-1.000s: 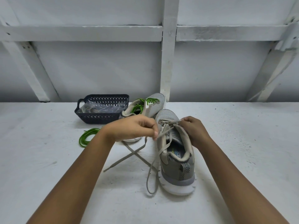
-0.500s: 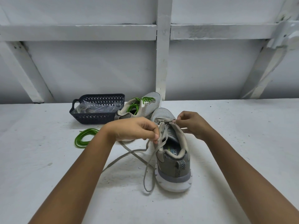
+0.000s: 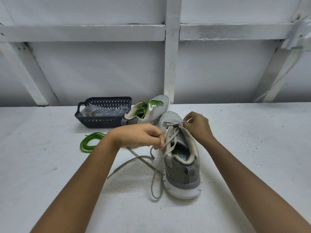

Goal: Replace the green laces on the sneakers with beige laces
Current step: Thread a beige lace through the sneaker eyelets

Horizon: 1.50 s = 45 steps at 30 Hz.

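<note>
pinch of left hand (image 3: 143, 137) on beige lace (image 3: 155, 197) mid-strand, right hand (image 3: 197, 127) on its tip beside grey sneaker (image 3: 181, 174)

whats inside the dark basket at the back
The basket holds crumpled clear plastic. Something greyish shows through it at the left, but what it is cannot be told, and the near wall hides the bottom.

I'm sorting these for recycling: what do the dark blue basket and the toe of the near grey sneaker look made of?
Dark blue perforated basket: apparently moulded plastic, matte, given its regular cut-out pattern. Near grey sneaker's toe: seemingly mesh fabric, matte, with a fine speckled weave.
</note>
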Motion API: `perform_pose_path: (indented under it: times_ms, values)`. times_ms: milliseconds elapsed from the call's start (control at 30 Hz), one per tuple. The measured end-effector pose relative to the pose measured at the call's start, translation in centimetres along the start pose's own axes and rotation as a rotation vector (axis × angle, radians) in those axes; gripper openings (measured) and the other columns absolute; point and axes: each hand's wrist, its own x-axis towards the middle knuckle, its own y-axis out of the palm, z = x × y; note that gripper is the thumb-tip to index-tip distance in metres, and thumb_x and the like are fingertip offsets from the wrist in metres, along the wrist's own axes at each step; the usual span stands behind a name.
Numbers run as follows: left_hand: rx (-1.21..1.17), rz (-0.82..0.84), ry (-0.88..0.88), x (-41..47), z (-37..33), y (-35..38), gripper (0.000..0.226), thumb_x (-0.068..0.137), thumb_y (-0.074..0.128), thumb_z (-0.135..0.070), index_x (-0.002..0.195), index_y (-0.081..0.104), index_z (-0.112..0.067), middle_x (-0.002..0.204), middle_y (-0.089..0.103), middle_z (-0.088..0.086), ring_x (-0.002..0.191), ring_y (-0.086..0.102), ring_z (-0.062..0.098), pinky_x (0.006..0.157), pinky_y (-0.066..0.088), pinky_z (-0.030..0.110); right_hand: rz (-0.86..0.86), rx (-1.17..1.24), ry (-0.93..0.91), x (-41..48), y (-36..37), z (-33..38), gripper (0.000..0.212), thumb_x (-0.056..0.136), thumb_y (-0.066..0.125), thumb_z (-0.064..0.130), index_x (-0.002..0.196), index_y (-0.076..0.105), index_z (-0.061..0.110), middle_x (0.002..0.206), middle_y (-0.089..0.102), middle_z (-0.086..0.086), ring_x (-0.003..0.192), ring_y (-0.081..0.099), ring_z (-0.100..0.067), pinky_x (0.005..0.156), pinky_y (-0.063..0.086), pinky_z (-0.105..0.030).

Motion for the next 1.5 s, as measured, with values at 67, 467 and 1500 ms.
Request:
perform_pose_path:
  times_ms: [67,467,1500]
  values:
    - [0.003,-0.017,-0.001,-0.1,-0.1,-0.1,0.015,0.094,0.044,0.005,0.087,0.056,0.000,0.071,0.050,0.006,0.040,0.044,-0.008,0.043,0.029,0.003,0.052,0.186,0.104,0.0,-0.5,-0.1,0.009,0.083,0.064,0.002,0.079,0.059,0.008,0.063,0.058,-0.002,0.056,0.055,-0.014,0.046,0.044,-0.014]
    - [-0.124,0.117,0.137,0.0,0.4,0.5,0.020,0.089,0.051,0.003,0.076,0.061,-0.008,0.066,0.063,-0.014,0.066,0.054,-0.003,0.067,0.041,0.009,0.168,0.254,0.245,0.0,-0.1,0.0,0.016,0.086,0.059,0.008,0.074,0.049,0.011,0.060,0.049,-0.003,0.049,0.041,-0.012,0.036,0.031,-0.012]
    - [0.266,-0.245,-0.131,-0.5,1.4,2.7,0.030,0.086,0.061,-0.046,0.098,0.052,-0.020,0.083,0.053,-0.009,0.070,0.048,0.006,0.067,0.040,0.023,0.316,0.559,0.374,-0.5,-1.1,0.3,0.005,0.091,0.046,0.004,0.094,0.051,0.005,0.062,0.042,-0.001,0.050,0.039,-0.008,0.045,0.037,-0.015]
